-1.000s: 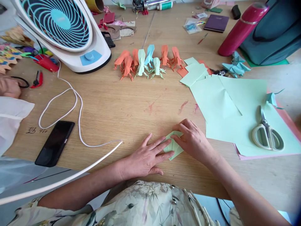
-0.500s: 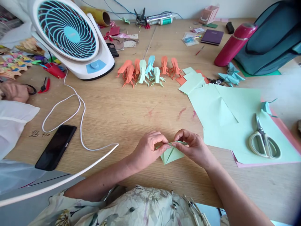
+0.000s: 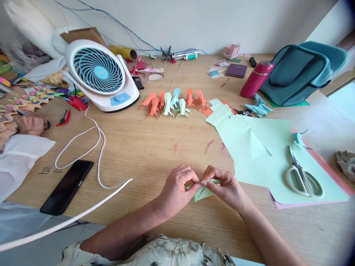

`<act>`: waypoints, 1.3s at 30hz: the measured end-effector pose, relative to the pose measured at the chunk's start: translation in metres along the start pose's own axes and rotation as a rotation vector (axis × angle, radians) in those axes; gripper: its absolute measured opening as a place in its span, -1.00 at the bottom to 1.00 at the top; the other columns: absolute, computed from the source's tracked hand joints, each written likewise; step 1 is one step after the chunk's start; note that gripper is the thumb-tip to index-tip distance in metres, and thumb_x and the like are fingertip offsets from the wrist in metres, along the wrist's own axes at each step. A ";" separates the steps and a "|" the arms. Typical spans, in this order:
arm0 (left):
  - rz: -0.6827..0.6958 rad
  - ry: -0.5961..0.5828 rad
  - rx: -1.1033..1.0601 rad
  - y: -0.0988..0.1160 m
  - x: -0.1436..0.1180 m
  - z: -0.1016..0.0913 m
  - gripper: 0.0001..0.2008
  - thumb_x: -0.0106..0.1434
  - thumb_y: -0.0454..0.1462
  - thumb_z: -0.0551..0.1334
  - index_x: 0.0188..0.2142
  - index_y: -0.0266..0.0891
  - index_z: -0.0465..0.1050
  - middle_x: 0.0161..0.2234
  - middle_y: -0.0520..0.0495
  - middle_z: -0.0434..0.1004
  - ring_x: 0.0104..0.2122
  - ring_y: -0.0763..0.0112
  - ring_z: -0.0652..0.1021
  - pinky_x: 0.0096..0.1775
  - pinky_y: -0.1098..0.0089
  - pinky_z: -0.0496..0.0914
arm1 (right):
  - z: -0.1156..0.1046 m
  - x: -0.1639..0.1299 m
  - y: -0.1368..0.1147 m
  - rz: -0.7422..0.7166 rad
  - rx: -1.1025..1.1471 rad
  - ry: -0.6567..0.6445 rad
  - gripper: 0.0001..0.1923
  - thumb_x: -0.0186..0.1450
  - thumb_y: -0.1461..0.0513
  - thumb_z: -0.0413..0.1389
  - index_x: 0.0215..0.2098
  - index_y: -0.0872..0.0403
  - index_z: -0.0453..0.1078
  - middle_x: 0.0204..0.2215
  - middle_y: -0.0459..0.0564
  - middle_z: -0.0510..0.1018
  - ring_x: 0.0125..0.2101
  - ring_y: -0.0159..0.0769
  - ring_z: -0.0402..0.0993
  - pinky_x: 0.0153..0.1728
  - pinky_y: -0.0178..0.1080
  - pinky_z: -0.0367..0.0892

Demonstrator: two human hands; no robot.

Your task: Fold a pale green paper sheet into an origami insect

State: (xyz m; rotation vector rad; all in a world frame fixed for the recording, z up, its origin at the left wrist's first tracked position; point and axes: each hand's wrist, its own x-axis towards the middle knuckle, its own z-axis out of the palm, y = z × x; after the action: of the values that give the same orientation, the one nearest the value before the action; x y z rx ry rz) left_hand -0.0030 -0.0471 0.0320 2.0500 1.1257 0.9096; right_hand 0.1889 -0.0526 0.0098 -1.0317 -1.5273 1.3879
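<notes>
Between my two hands is a folded piece of light green origami paper (image 3: 203,194), its lower point facing me. My left hand (image 3: 180,188) pinches its upper edge between thumb and fingers. Right beside it, my right hand (image 3: 224,184) pinches the same edge, the two thumbs almost touching. The fingers hide the upper part of the folds. Farther back on the table stands a row of folded paper figures in orange, blue and pale green, among them a pale green one (image 3: 167,104) and an orange one (image 3: 189,98).
Green paper sheets (image 3: 249,147) lie to the right with scissors (image 3: 303,177) on top. A black phone (image 3: 67,187) and a white cable (image 3: 101,147) are on the left. Behind stand a fan (image 3: 98,72), a pink bottle (image 3: 256,79) and a teal bag (image 3: 294,74). Another person's hand (image 3: 31,125) rests at far left.
The camera view has tilted upward, showing more wall and the whole fan. Both hands still pinch the green paper, its lower part now looking flatter and more covered by the fingers.
</notes>
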 end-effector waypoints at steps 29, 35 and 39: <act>-0.474 -0.178 -0.559 -0.011 0.005 -0.001 -0.74 0.22 -0.13 0.32 -0.43 -0.29 0.45 -0.48 0.03 0.49 -0.48 0.50 0.46 -0.40 0.51 0.32 | 0.001 0.007 0.008 0.327 0.304 0.229 -0.59 0.09 -0.05 0.36 -0.55 0.08 0.41 -0.63 -0.16 0.36 -0.60 -0.44 0.18 -0.57 -0.32 0.08; -0.503 -0.141 -0.625 -0.019 0.003 0.003 -0.68 0.15 -0.08 0.39 -0.47 -0.31 0.47 -0.50 0.04 0.48 -0.47 0.52 0.43 -0.37 0.50 0.30 | 0.002 0.010 0.006 0.403 0.351 0.272 -0.60 0.03 -0.02 0.40 -0.55 0.08 0.42 -0.65 -0.15 0.43 -0.63 -0.44 0.24 -0.60 -0.34 0.12; -0.609 -0.165 -0.745 -0.020 0.003 0.003 -0.64 0.08 -0.05 0.44 -0.46 -0.32 0.49 -0.50 0.04 0.48 -0.47 0.53 0.43 -0.36 0.50 0.31 | 0.001 0.009 0.007 0.412 0.378 0.281 -0.62 -0.01 0.00 0.43 -0.53 0.07 0.44 -0.64 -0.14 0.47 -0.62 -0.41 0.29 -0.59 -0.34 0.16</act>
State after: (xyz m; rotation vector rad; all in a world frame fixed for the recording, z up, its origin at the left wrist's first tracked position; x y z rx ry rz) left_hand -0.0077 -0.0362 0.0158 1.0682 1.0198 0.6816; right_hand 0.1854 -0.0437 0.0028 -1.2763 -0.8329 1.6474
